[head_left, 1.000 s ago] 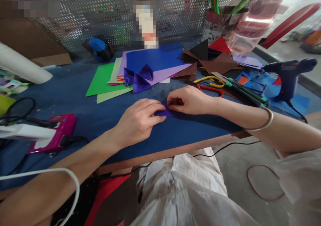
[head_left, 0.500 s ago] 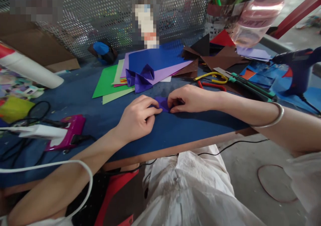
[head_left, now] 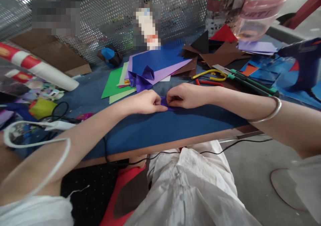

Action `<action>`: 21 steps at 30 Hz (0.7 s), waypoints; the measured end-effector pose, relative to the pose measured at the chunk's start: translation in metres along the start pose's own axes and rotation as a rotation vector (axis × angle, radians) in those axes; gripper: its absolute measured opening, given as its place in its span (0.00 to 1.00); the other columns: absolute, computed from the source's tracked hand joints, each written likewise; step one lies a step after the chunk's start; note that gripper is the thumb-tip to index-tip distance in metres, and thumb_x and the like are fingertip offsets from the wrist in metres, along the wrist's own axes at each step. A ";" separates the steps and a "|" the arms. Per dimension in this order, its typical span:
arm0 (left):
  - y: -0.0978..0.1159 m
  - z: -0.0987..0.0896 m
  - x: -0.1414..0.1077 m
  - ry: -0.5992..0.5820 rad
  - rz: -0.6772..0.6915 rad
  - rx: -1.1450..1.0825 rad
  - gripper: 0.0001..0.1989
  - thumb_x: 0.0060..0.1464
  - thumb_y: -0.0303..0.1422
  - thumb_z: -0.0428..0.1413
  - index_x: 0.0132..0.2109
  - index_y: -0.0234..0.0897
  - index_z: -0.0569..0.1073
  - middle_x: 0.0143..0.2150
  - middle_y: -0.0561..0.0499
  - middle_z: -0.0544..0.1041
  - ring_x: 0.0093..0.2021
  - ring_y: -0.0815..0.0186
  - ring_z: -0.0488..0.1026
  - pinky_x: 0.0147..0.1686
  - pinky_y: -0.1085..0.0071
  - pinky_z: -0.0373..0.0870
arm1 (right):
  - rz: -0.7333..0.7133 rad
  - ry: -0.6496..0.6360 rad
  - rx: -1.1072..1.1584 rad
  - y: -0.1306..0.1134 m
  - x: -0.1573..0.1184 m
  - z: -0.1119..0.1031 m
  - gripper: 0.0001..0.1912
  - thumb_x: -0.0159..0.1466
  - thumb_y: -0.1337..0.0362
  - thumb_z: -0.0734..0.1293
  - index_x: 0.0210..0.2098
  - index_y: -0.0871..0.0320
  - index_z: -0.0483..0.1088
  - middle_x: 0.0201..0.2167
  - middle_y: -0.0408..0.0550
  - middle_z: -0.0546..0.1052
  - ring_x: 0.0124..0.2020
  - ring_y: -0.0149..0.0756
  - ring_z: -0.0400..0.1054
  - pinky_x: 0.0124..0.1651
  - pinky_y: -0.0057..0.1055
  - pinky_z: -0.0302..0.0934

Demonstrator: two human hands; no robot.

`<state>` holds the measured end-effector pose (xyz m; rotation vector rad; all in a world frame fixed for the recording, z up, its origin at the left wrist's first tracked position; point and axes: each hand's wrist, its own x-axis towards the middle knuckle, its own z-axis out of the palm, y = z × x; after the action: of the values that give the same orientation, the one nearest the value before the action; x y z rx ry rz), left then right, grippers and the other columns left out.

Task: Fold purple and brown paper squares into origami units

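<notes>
A small piece of purple paper (head_left: 164, 102) lies on the blue tabletop between my two hands, mostly covered by fingers. My left hand (head_left: 147, 102) is closed at its left side, thumb stretched along the lower edge. From the right, my right hand (head_left: 184, 96) pinches the paper with curled fingers. Just behind them stand folded purple paper shapes (head_left: 142, 78), on the corner of a stack of coloured sheets with a blue sheet (head_left: 157, 60) on top.
To the right lie yellow-handled scissors (head_left: 210, 74), a green utility knife (head_left: 250, 80) and a dark blue glue gun (head_left: 306, 62). Brown paper scraps (head_left: 223, 53) lie behind. A white-and-red roll (head_left: 50, 72), cables and a cardboard piece (head_left: 50, 48) occupy the left. A perforated metal panel (head_left: 105, 21) closes the back.
My left hand has turned, its forearm swinging up and its thumb now lying along the paper's lower edge. My right hand stays on the paper. The view has shifted slightly.
</notes>
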<state>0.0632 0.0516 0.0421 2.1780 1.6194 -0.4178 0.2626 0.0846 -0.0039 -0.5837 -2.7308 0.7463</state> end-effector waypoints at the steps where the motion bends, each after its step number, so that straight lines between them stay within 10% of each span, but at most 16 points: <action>1: 0.004 -0.005 0.002 -0.032 -0.034 0.035 0.20 0.54 0.49 0.59 0.25 0.38 0.69 0.20 0.54 0.68 0.23 0.68 0.62 0.25 0.70 0.52 | -0.002 0.002 -0.002 0.000 0.000 0.000 0.07 0.66 0.68 0.66 0.40 0.60 0.77 0.35 0.47 0.80 0.31 0.31 0.68 0.37 0.27 0.55; 21: 0.014 -0.024 0.007 -0.254 -0.158 -0.017 0.15 0.42 0.43 0.60 0.19 0.37 0.73 0.20 0.49 0.70 0.22 0.67 0.62 0.24 0.70 0.55 | 0.020 -0.048 -0.030 -0.002 -0.001 -0.004 0.07 0.64 0.69 0.68 0.41 0.60 0.77 0.32 0.45 0.79 0.29 0.30 0.66 0.34 0.26 0.55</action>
<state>0.0791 0.0655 0.0618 1.9022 1.6483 -0.6940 0.2645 0.0836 0.0005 -0.6084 -2.7885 0.7350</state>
